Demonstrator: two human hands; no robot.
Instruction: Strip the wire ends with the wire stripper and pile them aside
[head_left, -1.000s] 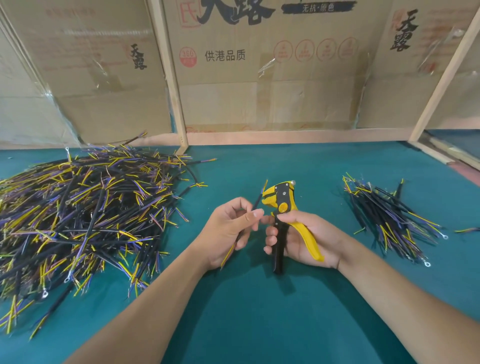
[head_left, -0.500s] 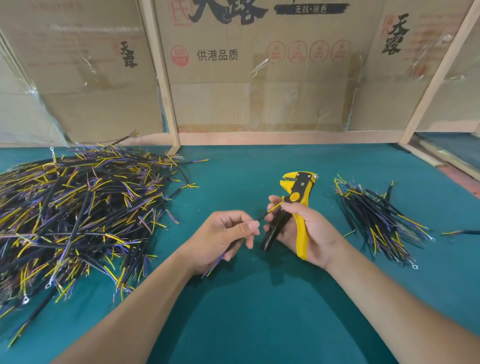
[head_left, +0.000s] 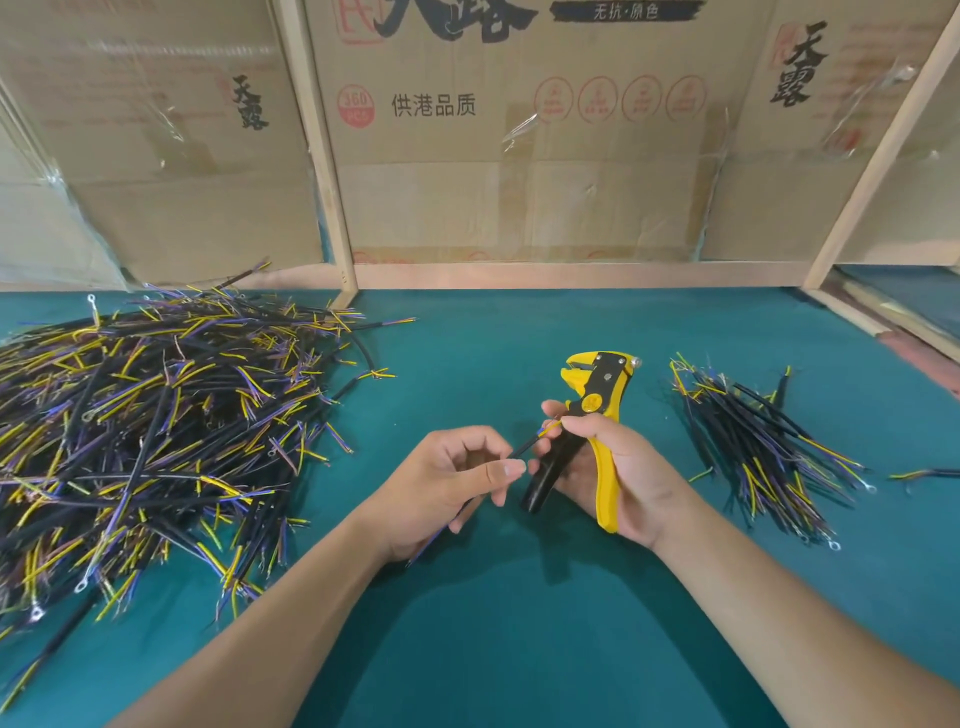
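From the head view, the right hand (head_left: 613, 467) grips the yellow-and-black wire stripper (head_left: 592, 415) by its handles, head tilted up and away over the middle of the green bench (head_left: 519, 623). The left hand (head_left: 447, 483) pinches a black wire (head_left: 524, 448) whose yellow and purple end touches the right hand's fingers. A large wire heap (head_left: 156, 426) covers the bench's left side; a smaller wire pile (head_left: 753, 441) lies toward the right edge, below cardboard panels (head_left: 519, 182) along the far edge.
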